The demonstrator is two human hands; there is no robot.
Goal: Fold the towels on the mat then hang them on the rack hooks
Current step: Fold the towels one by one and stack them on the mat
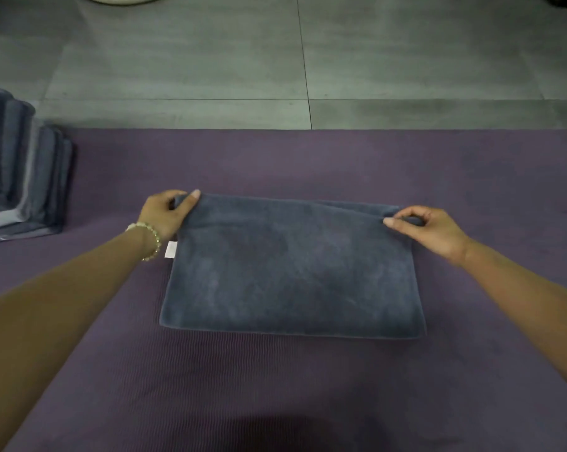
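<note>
towel (292,269): folded, flat on purple mat (308,386)
left hand (166,213): fingers pinch far left corner
right hand (429,230): fingers pinch far right corner
towel stack (24,164): well left of left fingers

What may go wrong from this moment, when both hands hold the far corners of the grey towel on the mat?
1. The left hand and right hand pinch only the corners of the towel, so its middle may sag and wrinkle if lifted.
2. Near the right hand the layers look uneven, so the next fold may come out skewed.
3. The white tag sticks out at the left edge and may remain visible.
</note>
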